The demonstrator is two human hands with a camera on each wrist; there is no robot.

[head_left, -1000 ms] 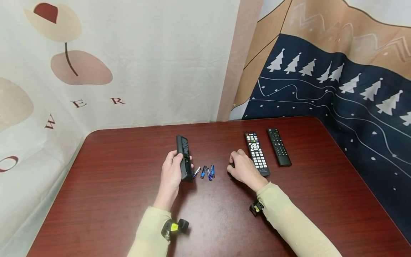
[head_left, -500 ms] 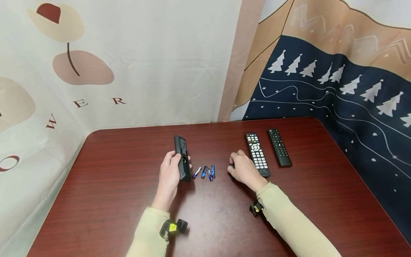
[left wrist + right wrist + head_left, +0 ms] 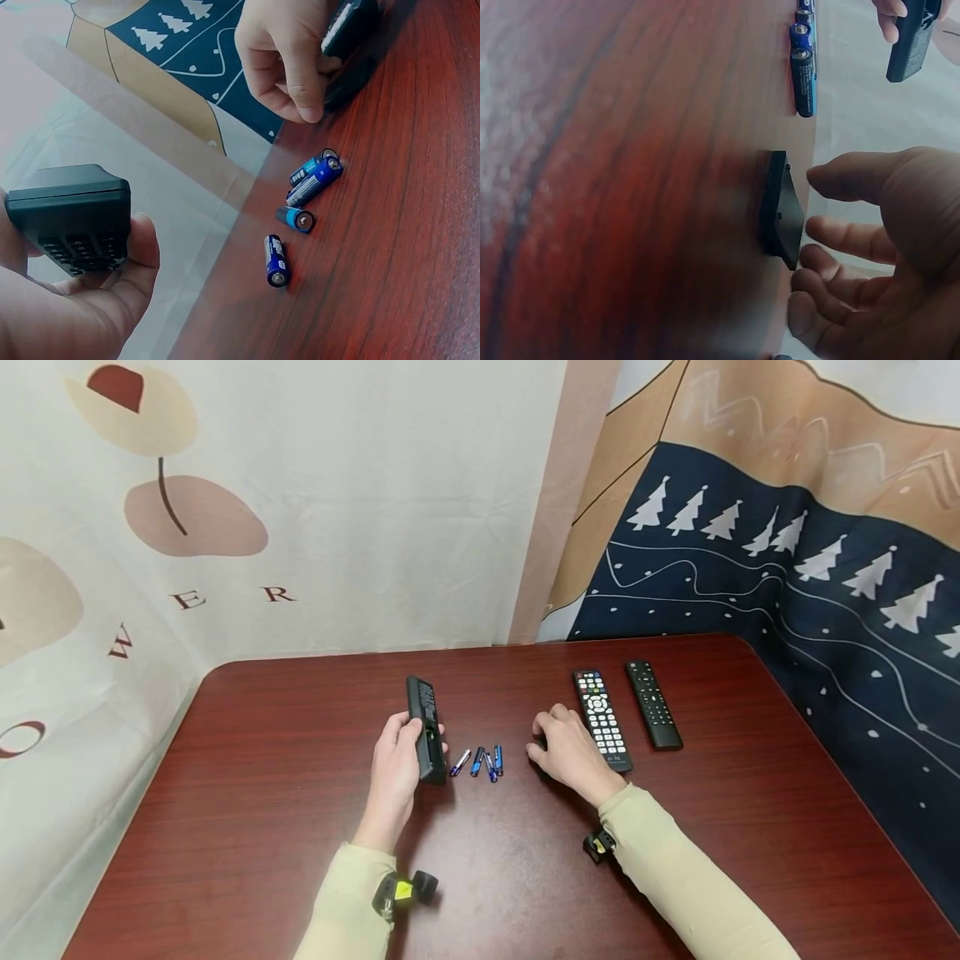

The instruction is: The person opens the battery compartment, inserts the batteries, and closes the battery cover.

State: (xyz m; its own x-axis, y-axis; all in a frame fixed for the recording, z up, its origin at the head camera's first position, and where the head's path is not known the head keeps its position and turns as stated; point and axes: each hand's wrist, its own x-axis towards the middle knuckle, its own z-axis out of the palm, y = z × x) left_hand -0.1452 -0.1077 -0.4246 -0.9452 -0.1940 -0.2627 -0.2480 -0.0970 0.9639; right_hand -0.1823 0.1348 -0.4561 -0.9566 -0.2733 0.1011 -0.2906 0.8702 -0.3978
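My left hand (image 3: 392, 777) grips a black remote control (image 3: 425, 735) above the table, tilted on its side, thumb on the side that faces me. Its open battery bay shows in the head view. Several blue AA-type batteries (image 3: 277, 262) lie on the table just right of it. My right hand (image 3: 568, 750) hovers low over the table with relaxed, parted fingers. Close to those fingertips, a black battery cover (image 3: 781, 214) lies on the tabletop, apart from them in the right wrist view. In the head view the hand hides this cover.
A remote with white buttons (image 3: 602, 720) lies right beside my right hand. Farther right is a slimmer black remote (image 3: 654, 706). The brown table (image 3: 300, 710) meets a pale curtain (image 3: 375, 527) at the back and a dark patterned one (image 3: 847, 635) at the right.
My right fingers have loosened and spread from the black battery cover, letting it go on the table. The left hand with its remote shifted slightly left, then stayed.
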